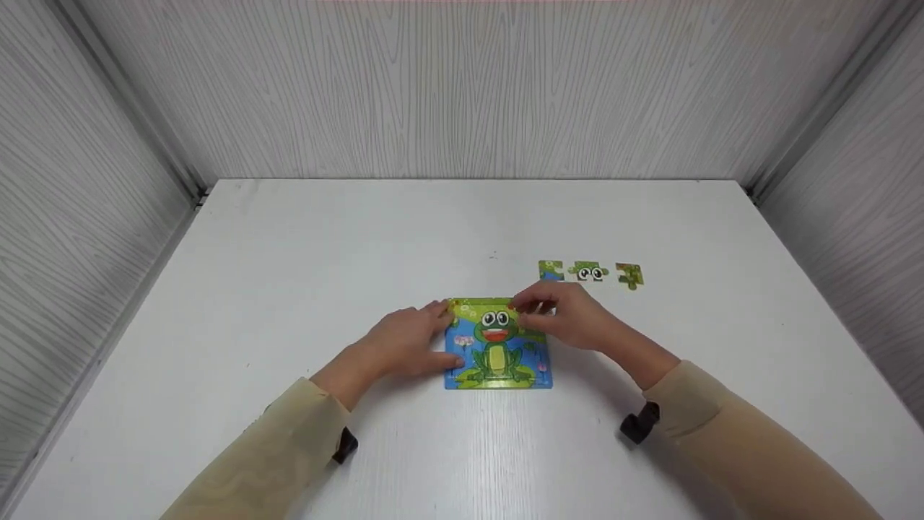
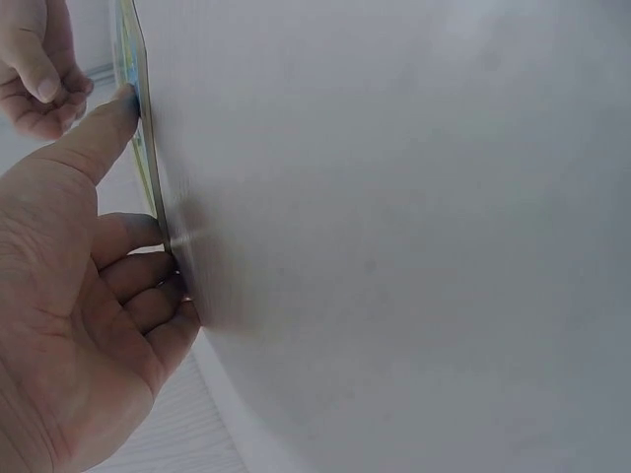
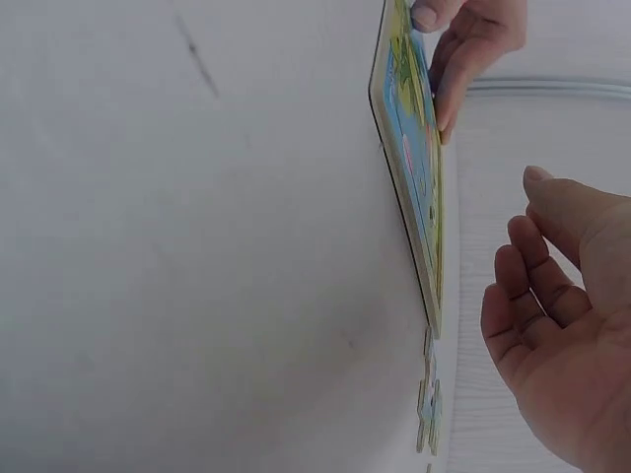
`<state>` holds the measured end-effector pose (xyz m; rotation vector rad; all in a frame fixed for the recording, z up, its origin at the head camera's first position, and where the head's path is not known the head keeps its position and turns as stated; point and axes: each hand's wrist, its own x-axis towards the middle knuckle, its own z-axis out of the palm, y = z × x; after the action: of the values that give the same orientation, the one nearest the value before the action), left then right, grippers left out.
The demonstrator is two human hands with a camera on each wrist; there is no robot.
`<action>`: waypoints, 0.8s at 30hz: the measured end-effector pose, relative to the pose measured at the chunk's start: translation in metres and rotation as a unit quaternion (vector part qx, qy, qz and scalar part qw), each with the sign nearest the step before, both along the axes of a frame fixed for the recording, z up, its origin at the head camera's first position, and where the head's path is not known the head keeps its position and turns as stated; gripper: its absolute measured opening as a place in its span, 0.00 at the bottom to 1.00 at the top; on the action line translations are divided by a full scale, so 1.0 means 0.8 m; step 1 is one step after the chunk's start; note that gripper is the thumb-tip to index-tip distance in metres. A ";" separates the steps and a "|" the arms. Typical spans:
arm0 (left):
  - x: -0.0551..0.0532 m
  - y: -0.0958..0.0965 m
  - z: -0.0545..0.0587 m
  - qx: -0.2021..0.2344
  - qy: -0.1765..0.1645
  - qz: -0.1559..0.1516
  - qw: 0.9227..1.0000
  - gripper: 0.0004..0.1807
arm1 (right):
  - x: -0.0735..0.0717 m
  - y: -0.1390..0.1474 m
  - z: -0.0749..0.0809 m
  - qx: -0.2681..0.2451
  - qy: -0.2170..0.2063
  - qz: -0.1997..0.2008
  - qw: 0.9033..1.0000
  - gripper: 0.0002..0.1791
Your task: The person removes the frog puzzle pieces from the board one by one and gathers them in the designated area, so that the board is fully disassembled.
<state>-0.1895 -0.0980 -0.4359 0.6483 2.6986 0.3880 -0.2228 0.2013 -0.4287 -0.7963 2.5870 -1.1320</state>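
Note:
A square frog puzzle board (image 1: pixel 498 361) lies flat on the white table, showing a green frog with white eyes and a red mouth. My left hand (image 1: pixel 404 343) rests at its left side. The left thumb (image 2: pixel 113 118) presses on the board's surface, while the other fingers touch its edge near the far left corner. Over the far right corner is my right hand (image 1: pixel 570 314). In the right wrist view its fingers (image 3: pixel 523 330) are loosely curled, thumb apart from them, and I see nothing held there.
Beyond the right hand lie three loose jigsaw pieces: a green and blue piece (image 1: pixel 550 270), a piece with two eyes (image 1: pixel 588 272) and a green and brown piece (image 1: pixel 630 274). Pale wood-grain panels (image 1: pixel 462 87) stand behind the table and at both sides.

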 end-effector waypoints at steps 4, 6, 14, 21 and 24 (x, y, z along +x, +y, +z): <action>-0.001 0.000 0.000 0.001 -0.004 0.002 1.000 0.49 | 0.000 -0.011 -0.005 0.004 -0.010 0.018 1.000 0.16; -0.001 0.000 0.000 0.004 -0.005 0.002 1.000 0.49 | 0.000 -0.015 -0.008 0.008 -0.016 0.027 0.999 0.17; -0.002 0.000 -0.002 0.004 -0.010 0.006 1.000 0.50 | -0.002 -0.023 -0.017 0.033 -0.052 0.038 0.997 0.20; -0.003 0.000 -0.004 0.000 -0.007 0.006 1.000 0.50 | -0.006 -0.023 -0.018 0.043 -0.072 0.034 0.996 0.22; -0.002 0.000 -0.003 0.000 -0.008 0.005 1.000 0.50 | -0.007 -0.021 -0.019 0.045 -0.077 0.037 0.995 0.22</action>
<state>-0.1910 -0.0981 -0.4379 0.6292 2.6884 0.3936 -0.2287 0.1841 -0.4441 -0.7469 2.4428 -1.0059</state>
